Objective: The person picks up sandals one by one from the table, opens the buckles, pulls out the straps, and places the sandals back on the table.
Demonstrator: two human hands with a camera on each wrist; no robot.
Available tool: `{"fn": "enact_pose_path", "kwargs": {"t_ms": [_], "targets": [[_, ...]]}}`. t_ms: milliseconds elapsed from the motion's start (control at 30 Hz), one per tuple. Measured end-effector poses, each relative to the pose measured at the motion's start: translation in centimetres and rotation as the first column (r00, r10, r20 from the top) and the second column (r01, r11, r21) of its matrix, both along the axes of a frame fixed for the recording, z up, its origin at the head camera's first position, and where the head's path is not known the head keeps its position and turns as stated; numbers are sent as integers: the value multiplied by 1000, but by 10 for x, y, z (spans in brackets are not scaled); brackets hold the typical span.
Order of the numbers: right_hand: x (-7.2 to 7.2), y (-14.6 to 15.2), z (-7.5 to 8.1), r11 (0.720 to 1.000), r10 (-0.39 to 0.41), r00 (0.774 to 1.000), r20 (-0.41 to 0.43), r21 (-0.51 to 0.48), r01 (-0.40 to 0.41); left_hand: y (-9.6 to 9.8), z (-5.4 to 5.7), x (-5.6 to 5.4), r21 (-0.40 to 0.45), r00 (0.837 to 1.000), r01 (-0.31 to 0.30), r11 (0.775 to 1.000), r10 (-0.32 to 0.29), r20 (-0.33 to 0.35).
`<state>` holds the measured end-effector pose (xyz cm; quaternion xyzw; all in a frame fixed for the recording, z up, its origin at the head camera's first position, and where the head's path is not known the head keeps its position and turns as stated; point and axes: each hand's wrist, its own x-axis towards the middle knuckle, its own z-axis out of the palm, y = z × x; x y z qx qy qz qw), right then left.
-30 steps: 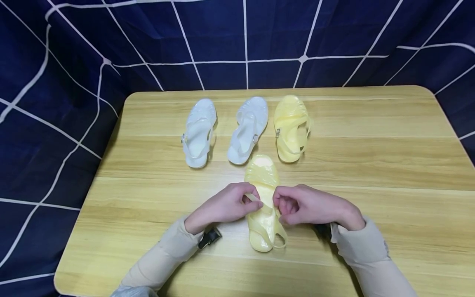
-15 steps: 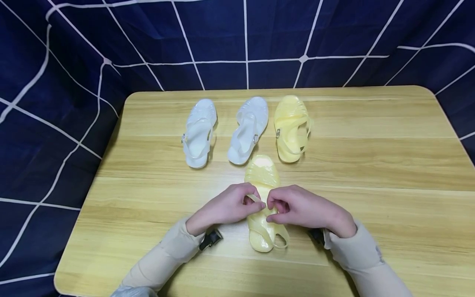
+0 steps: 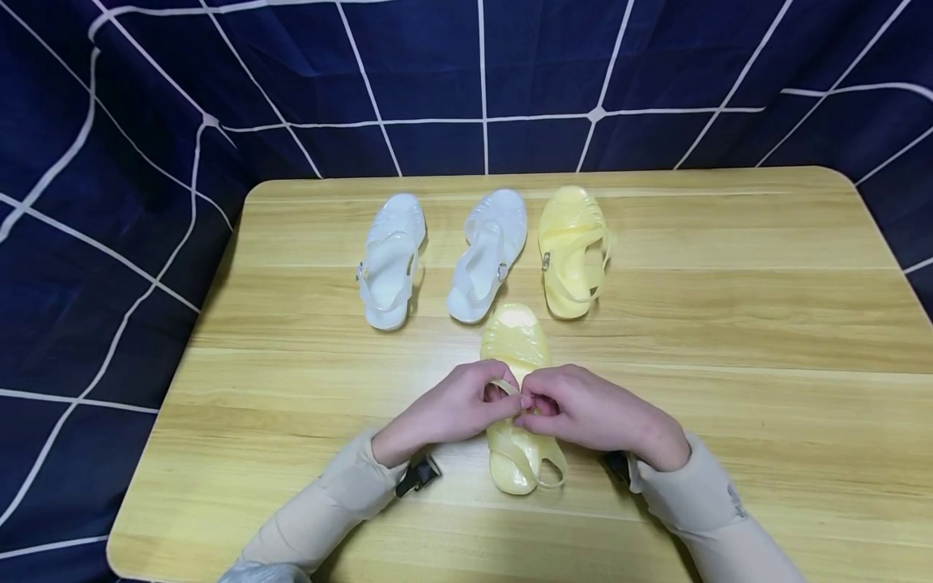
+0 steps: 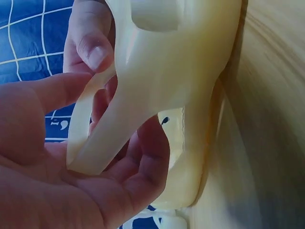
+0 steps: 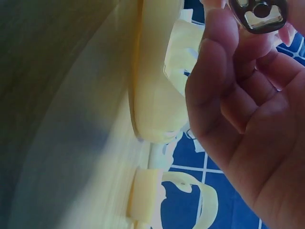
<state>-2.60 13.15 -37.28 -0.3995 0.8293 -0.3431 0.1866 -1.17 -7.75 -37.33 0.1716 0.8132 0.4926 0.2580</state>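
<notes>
A glossy yellow jelly sandal (image 3: 513, 332) lies on the table between both hands, toe pointing away. My left hand (image 3: 459, 405) pinches its ankle strap, and in the left wrist view the strap (image 4: 95, 152) loops across the curled fingers. My right hand (image 3: 594, 409) meets the left fingertips over the middle of the sandal. In the right wrist view a metal buckle (image 5: 259, 14) shows between the right fingertips. The fingers hide where strap and buckle meet in the head view.
Behind stand a second yellow sandal (image 3: 572, 206) and two white sandals (image 3: 397, 214), all toes away. The wooden table (image 3: 765, 324) has rounded corners. Dark blue cloth with white lines (image 3: 423, 73) hangs along the back and sides.
My right hand has moved left from the sandal's right side until its fingertips meet those of my left hand. The left hand has shifted slightly right, still holding the strap.
</notes>
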Motion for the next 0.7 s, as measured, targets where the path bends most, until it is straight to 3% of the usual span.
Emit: {"fn": "enact_pose_path", "kwargs": {"t_ms": [300, 533, 700], "targets": [[-3, 6, 4, 991, -42, 997, 67, 128, 33, -15, 10, -9, -122, 988, -71, 990, 54, -142], [-1, 9, 6, 976, -108, 986, 130, 201, 80, -20, 7, -10, -275, 991, 0, 961, -36, -127], [-2, 11, 7, 955, -194, 972, 136, 254, 155, -20, -1, -12, -345, 988, -28, 938, -26, -150]]}}
